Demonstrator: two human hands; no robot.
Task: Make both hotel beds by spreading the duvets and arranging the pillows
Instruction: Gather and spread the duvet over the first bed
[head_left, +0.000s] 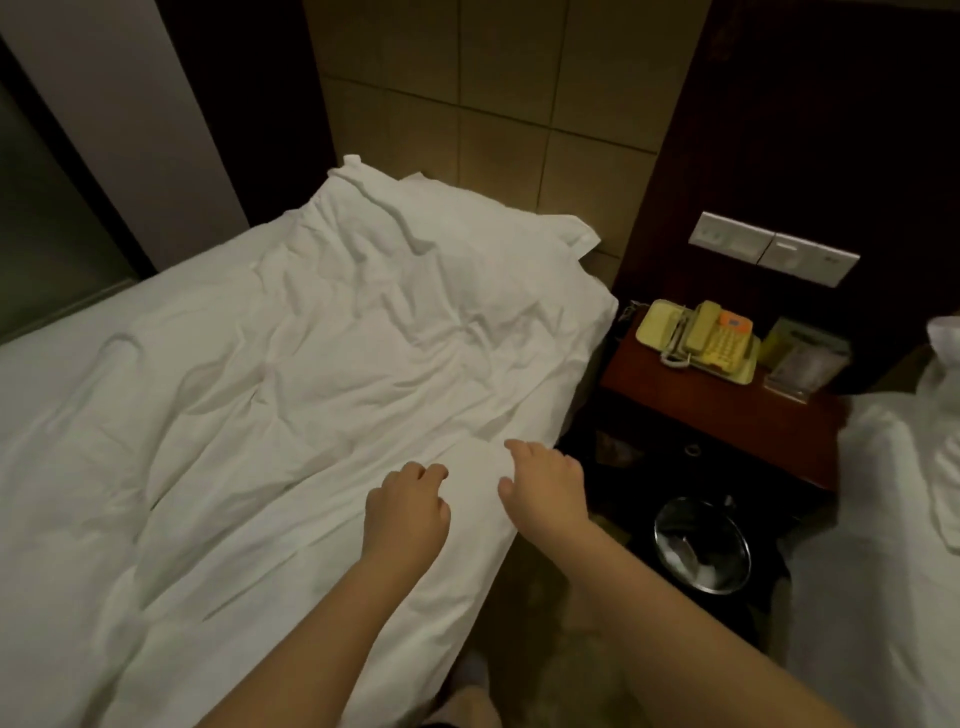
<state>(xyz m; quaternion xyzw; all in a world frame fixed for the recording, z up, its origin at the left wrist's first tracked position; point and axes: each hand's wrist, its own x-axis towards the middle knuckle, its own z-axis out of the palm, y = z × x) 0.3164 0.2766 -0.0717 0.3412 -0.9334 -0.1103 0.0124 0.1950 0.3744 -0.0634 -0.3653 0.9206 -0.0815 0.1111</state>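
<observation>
A white duvet (322, 364) is seen spread, still creased, over the near bed (47, 374), its top reaching the pillow (467, 208) at the headboard edge. The left hand (408, 506) and right hand (545, 486) are held over the duvet's right edge — fingers loosely curled, nothing gripped — apparently to smooth it flat. A second bed (893, 519) is left rumpled beyond the nightstand (727, 400).

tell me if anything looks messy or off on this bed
Yes: the duvet is heavily creased and sits skewed, and the pillow at the head is rumpled and tilted. Both hands hover at the duvet's near edge.
</observation>
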